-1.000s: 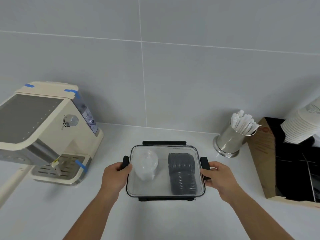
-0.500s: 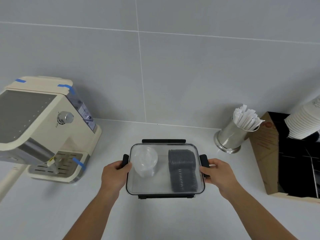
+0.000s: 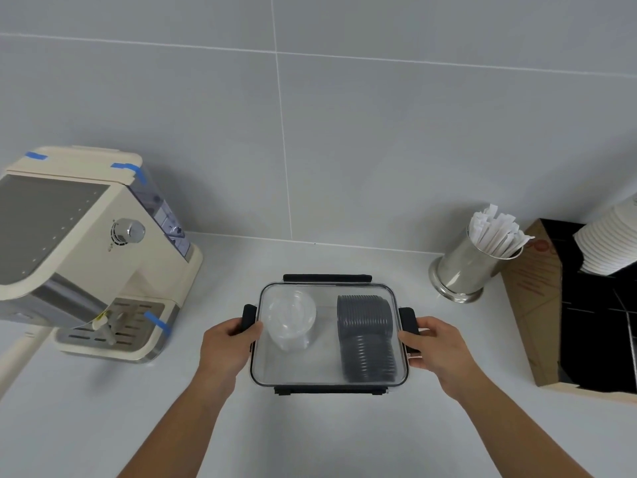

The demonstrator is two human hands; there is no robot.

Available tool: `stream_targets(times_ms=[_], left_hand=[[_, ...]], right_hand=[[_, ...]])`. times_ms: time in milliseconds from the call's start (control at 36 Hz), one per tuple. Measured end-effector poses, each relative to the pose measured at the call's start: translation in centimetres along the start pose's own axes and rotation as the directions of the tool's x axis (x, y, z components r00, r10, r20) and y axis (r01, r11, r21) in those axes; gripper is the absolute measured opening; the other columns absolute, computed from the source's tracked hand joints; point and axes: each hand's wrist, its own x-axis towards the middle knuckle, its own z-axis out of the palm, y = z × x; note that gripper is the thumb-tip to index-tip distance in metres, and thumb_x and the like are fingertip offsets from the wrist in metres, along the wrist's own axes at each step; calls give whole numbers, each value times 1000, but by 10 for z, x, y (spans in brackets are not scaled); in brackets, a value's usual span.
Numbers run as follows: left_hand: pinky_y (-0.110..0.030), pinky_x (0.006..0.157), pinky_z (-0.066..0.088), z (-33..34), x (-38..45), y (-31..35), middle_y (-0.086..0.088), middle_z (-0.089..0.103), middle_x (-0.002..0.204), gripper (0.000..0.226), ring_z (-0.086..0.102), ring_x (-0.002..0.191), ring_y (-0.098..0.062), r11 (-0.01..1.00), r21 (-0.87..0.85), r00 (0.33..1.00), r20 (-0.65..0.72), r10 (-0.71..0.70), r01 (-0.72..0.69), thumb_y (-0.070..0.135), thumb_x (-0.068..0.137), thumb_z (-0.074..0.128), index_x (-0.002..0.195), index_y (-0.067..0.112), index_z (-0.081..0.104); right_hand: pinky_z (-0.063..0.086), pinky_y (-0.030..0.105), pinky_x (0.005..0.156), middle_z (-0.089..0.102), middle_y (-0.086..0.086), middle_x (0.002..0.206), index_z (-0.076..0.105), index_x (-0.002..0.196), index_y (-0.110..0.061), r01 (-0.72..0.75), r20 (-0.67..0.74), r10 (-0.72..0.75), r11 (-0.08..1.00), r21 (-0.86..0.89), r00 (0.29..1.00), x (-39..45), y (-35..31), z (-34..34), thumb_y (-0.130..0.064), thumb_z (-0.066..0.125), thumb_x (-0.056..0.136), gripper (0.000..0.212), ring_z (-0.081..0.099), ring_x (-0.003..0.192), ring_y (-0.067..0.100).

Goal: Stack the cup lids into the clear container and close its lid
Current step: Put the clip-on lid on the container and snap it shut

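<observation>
The clear container (image 3: 327, 363) sits on the counter in front of me with its transparent lid on top. Black latches show on all sides. Inside, a stack of clear cup lids (image 3: 290, 317) lies on the left and a stack of black cup lids (image 3: 366, 336) on the right. My left hand (image 3: 225, 348) grips the container's left side, thumb at the left black latch (image 3: 249, 317). My right hand (image 3: 439, 351) grips the right side at the right black latch (image 3: 407, 320).
A cream espresso machine (image 3: 82, 250) with blue tape stands at the left. A steel cup of wrapped straws (image 3: 472, 263) is at the back right. A cardboard box (image 3: 558, 332) with black dividers and a stack of white paper cups (image 3: 610, 243) fill the right edge.
Both hands keep their hold on the container's sides. The view has shifted slightly; the container looks unmoved on the counter.
</observation>
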Motion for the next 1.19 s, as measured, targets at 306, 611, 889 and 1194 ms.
stream_targets(times_ms=[306, 611, 889, 1194], left_hand=[[-44, 86, 55, -1, 7, -2, -14, 72, 87, 4, 61, 75, -26, 1000, -27, 999, 35, 2, -1, 12, 80, 75, 83, 8, 75], [-39, 82, 53, 2, 6, -7, -5, 70, 89, 22, 65, 81, -26, 998, 12, 998, -13, 62, -62, 16, 81, 76, 100, 13, 66], [-38, 102, 47, 3, -9, -11, -3, 51, 131, 54, 53, 117, -19, 805, 444, 890, -35, 455, -394, 22, 84, 74, 134, 13, 55], [-22, 80, 50, 6, -13, -9, 7, 73, 92, 22, 65, 83, -12, 851, 382, 919, -13, 394, -359, 25, 90, 66, 109, 17, 74]], right_hand=[[60, 40, 70, 72, 19, 93, 66, 103, -6, -37, 30, 36, 998, 57, 999, -3, -1, 2, 0, 66, 87, 17, 69, 76, 31], [60, 40, 70, 72, 17, 93, 64, 108, -8, -58, 11, 58, 998, 25, 998, 2, -1, 4, -2, 68, 86, 23, 68, 76, 32], [49, 29, 84, 52, -9, 119, 54, 127, -27, 120, -194, -199, 927, -355, 961, -15, 4, 18, -24, 70, 86, 44, 57, 103, 13], [57, 30, 74, 76, -9, 81, 75, 81, -32, 78, -137, -126, 947, -310, 983, -12, -4, 15, -14, 64, 85, 21, 72, 83, 17]])
